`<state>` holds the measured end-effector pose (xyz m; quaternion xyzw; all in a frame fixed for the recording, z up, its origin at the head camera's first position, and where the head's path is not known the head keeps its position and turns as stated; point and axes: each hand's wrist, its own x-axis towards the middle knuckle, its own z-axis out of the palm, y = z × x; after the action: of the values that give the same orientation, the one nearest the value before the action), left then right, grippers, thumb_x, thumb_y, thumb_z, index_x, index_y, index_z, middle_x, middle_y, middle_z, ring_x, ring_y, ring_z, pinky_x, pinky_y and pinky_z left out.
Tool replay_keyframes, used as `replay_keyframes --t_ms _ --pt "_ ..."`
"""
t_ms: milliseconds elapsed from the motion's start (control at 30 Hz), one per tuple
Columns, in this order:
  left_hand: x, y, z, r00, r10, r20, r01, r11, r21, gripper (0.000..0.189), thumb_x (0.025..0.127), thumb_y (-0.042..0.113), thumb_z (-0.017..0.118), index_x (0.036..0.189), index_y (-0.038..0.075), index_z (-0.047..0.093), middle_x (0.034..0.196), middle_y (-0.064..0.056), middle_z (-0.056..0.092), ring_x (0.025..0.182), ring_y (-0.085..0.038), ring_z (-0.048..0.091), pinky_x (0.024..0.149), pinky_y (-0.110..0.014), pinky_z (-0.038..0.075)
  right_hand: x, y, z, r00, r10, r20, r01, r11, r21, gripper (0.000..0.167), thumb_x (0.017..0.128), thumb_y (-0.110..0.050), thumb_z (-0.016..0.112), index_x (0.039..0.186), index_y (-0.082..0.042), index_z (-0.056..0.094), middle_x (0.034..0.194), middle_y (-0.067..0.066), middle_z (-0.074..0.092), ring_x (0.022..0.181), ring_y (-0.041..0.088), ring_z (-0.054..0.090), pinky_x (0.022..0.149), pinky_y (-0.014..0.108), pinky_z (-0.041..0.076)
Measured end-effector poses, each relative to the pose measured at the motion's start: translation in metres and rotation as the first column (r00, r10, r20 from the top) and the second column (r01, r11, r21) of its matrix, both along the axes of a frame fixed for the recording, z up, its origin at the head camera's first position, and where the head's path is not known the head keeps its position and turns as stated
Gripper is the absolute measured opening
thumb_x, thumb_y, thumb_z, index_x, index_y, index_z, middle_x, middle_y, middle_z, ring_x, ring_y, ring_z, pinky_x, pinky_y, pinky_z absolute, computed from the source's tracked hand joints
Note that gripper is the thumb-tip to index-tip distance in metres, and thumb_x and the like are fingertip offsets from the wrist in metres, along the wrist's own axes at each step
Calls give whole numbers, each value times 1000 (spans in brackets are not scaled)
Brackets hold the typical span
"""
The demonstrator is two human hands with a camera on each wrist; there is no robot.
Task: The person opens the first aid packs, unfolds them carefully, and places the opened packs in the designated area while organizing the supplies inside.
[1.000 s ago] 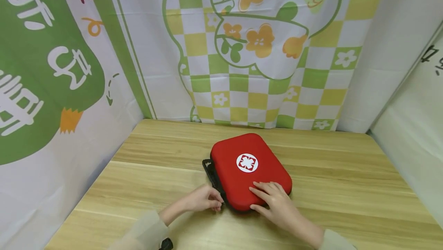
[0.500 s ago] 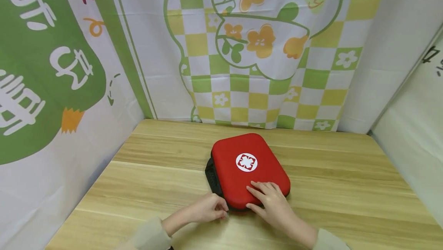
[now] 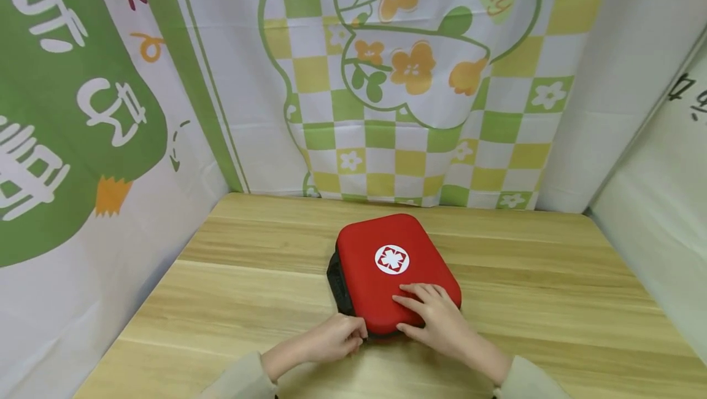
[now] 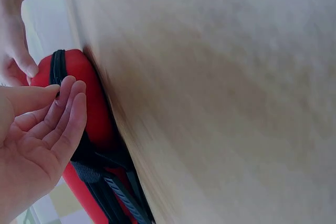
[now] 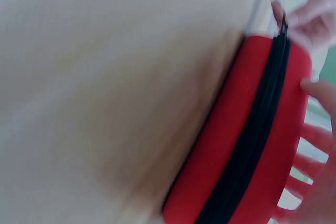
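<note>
A red first-aid case (image 3: 381, 282) with a white cross emblem lies flat on the table. Its black zipper (image 5: 257, 114) runs round the side, and a black handle (image 3: 338, 282) is on the left side. At the near left corner my left hand (image 3: 342, 336) pinches the zipper pull (image 5: 284, 24) between thumb and fingers; the left wrist view shows the pull mostly hidden by the fingertips. My right hand (image 3: 439, 322) rests on the lid near the front right corner, fingers spread on top and thumb at the front edge.
The wooden table (image 3: 248, 264) extends round the case on all sides. Behind it hangs a green and yellow checked curtain (image 3: 386, 141). White printed cloth (image 3: 182, 159) stands along the left, with more white cloth (image 3: 663, 190) at the right.
My left hand has moved slightly right and nearer, along the case's corner, with the zipper pull. The case has shifted a little left, and the handle now lies closer against its side.
</note>
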<state>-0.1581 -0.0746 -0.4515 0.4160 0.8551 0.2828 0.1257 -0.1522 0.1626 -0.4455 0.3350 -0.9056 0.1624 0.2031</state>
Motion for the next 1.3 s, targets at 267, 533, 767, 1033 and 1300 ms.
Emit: replay_keyframes --t_ms 267,533,767,1033,1300 --pt "-15 -18 1 999 30 30 -30 999 -25 10 83 -4 51 83 5 56 65 6 55 58 3 45 54 -12 40 -22 25 5 985 -50 163 52 999 -5 48 73 -35 68 113 -10 61 122 10 51 111 29 45 93 48 32" --pt "-31 -37 1 994 109 -14 -109 993 -37 11 84 -4 51 87 6 56 68 3 56 62 0 48 58 -16 42 -18 31 6 987 -16 157 15 1000 10 51 71 -36 70 115 -13 60 120 6 53 109 24 47 91 42 37" --pt "-44 -46 0 987 151 -56 -153 987 -37 13 82 -4 50 87 5 56 73 -1 58 65 -4 49 60 -20 44 -12 32 3 997 22 78 -22 1000 -3 48 69 -33 72 112 -14 62 117 4 55 105 21 49 88 40 39" --pt "-61 -52 0 973 200 -118 -206 978 -41 12 81 -6 50 87 2 57 76 -4 60 69 -10 53 62 -25 46 -3 29 3 994 103 46 -103 995 9 45 72 -36 69 112 -16 62 117 4 55 102 18 47 86 41 36" --pt "-81 -56 -4 950 282 -132 -286 958 -18 13 80 -7 49 85 0 58 76 -6 60 63 -10 49 59 -25 44 6 17 4 985 174 4 -175 984 18 45 68 -24 73 111 -18 63 118 5 55 102 18 47 83 35 39"
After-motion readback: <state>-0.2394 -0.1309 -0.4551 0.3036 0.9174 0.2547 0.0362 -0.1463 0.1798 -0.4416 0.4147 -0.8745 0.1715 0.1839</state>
